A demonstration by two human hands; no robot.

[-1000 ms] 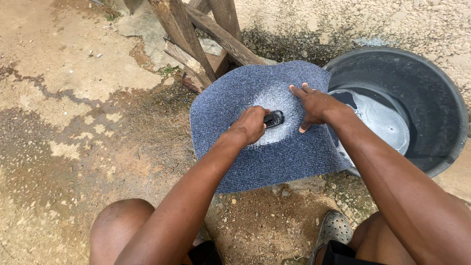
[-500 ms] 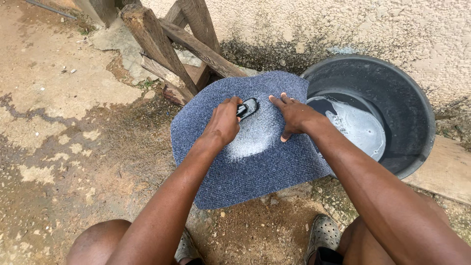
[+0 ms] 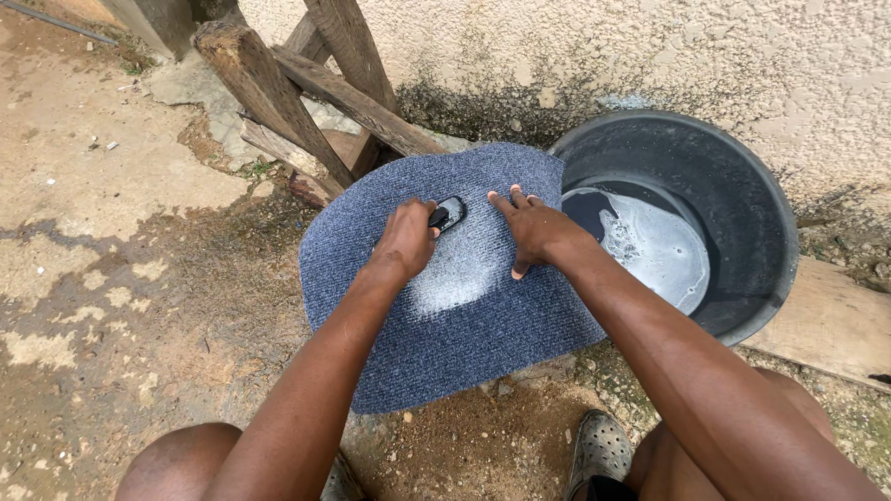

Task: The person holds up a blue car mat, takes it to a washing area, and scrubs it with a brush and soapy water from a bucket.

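Observation:
A blue-grey ribbed mat (image 3: 483, 334) lies flat on the ground, with a patch of white soap foam (image 3: 455, 283) near its middle. My left hand (image 3: 406, 239) grips a small black scrub brush (image 3: 448, 213) and presses it onto the mat's far part. My right hand (image 3: 534, 227) rests flat on the mat just right of the brush, fingers spread. The mat's right edge leans against a dark round basin (image 3: 742, 199) that holds soapy water (image 3: 654, 246).
Rough wooden beams (image 3: 278, 88) lean against a stained plaster wall (image 3: 650, 56) behind the mat. Damp bare earth (image 3: 121, 278) stretches to the left. A pale plank (image 3: 831, 325) lies right of the basin. My knees and a grey sandal (image 3: 599, 445) are at the bottom.
My left hand has pushed the brush away from me, from the foam patch toward the mat's far edge. My right hand stays pressed on the mat. The view has shifted.

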